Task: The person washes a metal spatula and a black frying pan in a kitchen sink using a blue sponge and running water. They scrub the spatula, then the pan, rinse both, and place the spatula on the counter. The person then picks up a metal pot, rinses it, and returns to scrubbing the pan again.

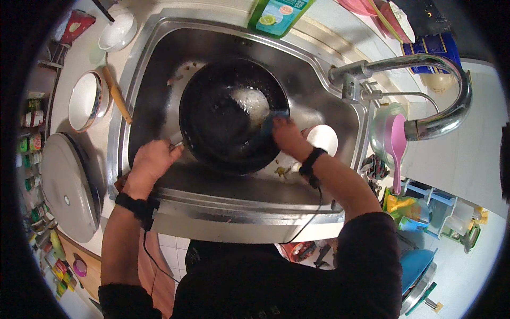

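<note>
A black wok (223, 115) stands in the stainless steel sink (163, 197), its inside wet and glossy. My left hand (156, 159) is closed on the wok's handle at the lower left of its rim. At the wok's right inner wall, my right hand (283, 133) presses a dark bluish cloth or sponge (271, 121), mostly hidden by the fingers. Beside that hand a white cup or bowl (323, 138) lies tilted in the sink. Food scraps (281, 171) lie on the sink floor near my right wrist.
The chrome faucet (434, 63) arches at the right, over a pink ladle (395, 143) in a clear bowl. A green detergent bottle (279, 18) stands behind the sink. Left are white bowls (84, 101), a wooden-handled utensil (116, 95) and a large lid (65, 187). Cables hang from both wrists.
</note>
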Action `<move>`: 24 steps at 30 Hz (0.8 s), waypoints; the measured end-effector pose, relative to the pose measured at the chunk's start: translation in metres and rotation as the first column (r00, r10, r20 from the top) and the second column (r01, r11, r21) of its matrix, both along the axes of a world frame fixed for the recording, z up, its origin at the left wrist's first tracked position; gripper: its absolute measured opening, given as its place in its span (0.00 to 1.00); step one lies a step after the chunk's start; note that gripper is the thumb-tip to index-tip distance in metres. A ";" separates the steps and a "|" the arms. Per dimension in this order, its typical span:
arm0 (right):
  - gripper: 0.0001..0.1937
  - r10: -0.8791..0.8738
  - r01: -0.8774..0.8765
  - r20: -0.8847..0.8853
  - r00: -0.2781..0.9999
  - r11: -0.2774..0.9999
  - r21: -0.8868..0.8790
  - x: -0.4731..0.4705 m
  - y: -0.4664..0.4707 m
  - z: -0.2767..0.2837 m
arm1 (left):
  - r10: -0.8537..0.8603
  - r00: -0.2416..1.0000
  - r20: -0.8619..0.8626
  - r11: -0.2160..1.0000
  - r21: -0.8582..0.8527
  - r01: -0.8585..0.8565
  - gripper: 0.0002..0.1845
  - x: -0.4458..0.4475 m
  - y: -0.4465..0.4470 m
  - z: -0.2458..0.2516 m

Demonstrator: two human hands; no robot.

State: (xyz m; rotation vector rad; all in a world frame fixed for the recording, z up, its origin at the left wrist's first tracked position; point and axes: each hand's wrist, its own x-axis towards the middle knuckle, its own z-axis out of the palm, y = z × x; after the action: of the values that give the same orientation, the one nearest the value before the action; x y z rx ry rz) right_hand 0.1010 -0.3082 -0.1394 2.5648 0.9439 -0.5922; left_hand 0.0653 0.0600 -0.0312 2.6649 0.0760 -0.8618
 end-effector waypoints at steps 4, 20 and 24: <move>0.22 0.156 -0.091 0.340 0.927 0.975 -0.201 0.086 0.029 -0.016 | -0.014 0.999 -0.039 0.997 0.070 0.017 0.27 0.003 -0.005 0.003; 0.21 0.230 -0.162 0.323 0.918 0.961 -0.223 0.097 0.048 0.014 | -0.040 0.997 -0.070 0.996 0.082 0.046 0.26 0.003 -0.001 0.000; 0.20 0.575 -0.592 0.312 0.756 0.805 -0.049 0.142 0.101 0.012 | -0.045 0.998 -0.044 0.997 0.057 0.048 0.27 0.004 -0.003 0.002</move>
State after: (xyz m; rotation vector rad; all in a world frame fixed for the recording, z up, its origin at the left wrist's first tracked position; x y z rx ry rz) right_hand 0.2431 -0.2073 -0.1277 2.1196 1.5524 0.0253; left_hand 0.0697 0.0570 -0.0297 2.7123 0.0502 -0.9459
